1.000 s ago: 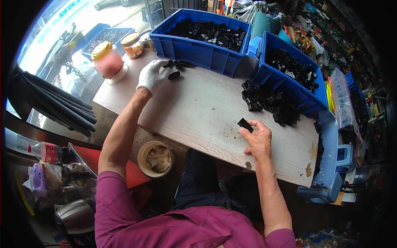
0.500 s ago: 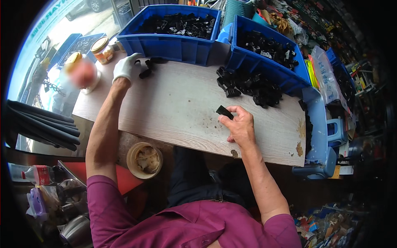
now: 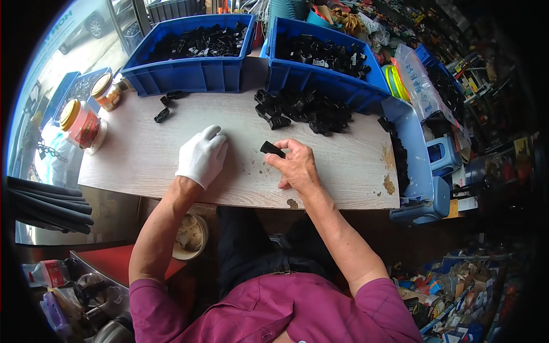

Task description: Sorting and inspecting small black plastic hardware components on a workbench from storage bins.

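My right hand (image 3: 294,167), bare, pinches a small black plastic part (image 3: 273,150) between thumb and fingers above the middle of the table. My left hand (image 3: 202,155), in a white glove, is to its left over the tabletop, fingers curled together; what they hold, if anything, is hidden. Beyond my right hand lies a heap of black plastic parts (image 3: 320,111) on the table. A few more black parts (image 3: 163,113) lie at the far left of the tabletop, apart from both hands.
Two blue bins (image 3: 183,80) (image 3: 326,77) full of black parts line the table's (image 3: 143,154) far edge. Lidded jars (image 3: 86,127) stand at its left end. A light blue stool (image 3: 416,154) is at the right. A tub (image 3: 191,237) sits below the near edge.
My left hand has come back from the black parts at the far left toward my right hand. My right hand still holds its black part. The whole view has shifted somewhat.
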The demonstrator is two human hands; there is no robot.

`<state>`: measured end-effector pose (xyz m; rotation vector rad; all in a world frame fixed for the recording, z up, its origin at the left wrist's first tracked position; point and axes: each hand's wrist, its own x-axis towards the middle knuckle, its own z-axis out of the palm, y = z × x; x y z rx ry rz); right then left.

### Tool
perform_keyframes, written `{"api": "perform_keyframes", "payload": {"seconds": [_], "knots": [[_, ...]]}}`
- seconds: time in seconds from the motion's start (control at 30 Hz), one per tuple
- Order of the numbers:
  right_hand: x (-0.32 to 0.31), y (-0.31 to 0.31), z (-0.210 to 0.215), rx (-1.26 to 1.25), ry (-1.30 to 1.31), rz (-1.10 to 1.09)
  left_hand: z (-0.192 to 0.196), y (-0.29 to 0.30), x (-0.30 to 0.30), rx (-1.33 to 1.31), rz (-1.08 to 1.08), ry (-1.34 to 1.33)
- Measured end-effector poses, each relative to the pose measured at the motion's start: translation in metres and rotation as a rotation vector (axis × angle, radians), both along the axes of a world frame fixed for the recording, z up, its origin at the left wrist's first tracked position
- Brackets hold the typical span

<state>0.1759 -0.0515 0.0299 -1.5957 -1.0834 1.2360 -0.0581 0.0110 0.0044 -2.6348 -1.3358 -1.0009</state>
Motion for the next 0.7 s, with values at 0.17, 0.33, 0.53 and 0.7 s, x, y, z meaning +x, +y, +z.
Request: {"api": "perform_keyframes", "payload": {"seconds": [0.17,0.33,0.53,0.7], "knots": [[0.020,-0.001,0.000,0.016,0.253,-0.075,0.005,-0.006,0.003,-0.037,-0.023,0.064],[0.088,0.005,0.011,0.059,0.288,-0.315,0.012,-0.009,-0.003,-0.206,-0.043,0.238],[0.203,0.020,0.029,0.231,0.161,-0.850,0.012,-0.017,0.007,-0.135,-0.024,0.045],[0.191,0.018,0.017,0.080,0.062,-0.621,0.004,-0.020,0.014,-0.046,-0.080,-0.041]]}}
